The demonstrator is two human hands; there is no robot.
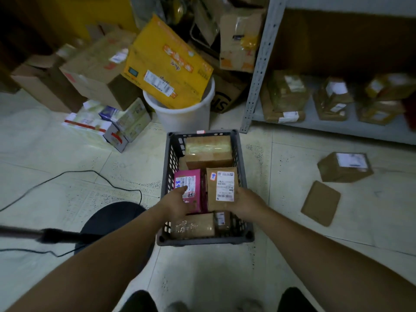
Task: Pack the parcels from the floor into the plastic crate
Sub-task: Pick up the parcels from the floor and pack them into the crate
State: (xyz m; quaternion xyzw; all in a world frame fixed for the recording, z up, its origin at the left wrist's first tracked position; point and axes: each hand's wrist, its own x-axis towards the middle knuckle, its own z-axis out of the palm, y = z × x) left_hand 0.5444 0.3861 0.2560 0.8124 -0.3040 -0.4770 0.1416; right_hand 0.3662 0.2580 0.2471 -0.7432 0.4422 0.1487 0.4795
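Fingers of both my hands were down in the grey plastic crate (166,176), which looked nearly full: my right hand (246,204) clasped a labelled brown parcel (221,188), my left hand (180,203) rested straight-fingered on a pink parcel (191,183). Outside, a brown box (344,167) and a smaller flat parcel (320,202) waited unpacked on the floor.

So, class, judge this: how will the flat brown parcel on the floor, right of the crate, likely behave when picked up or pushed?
The flat brown parcel looks thin, so probably light. It lies flush on the floor tiles, so it should slide rather than tip, and be awkward to lift by an edge.
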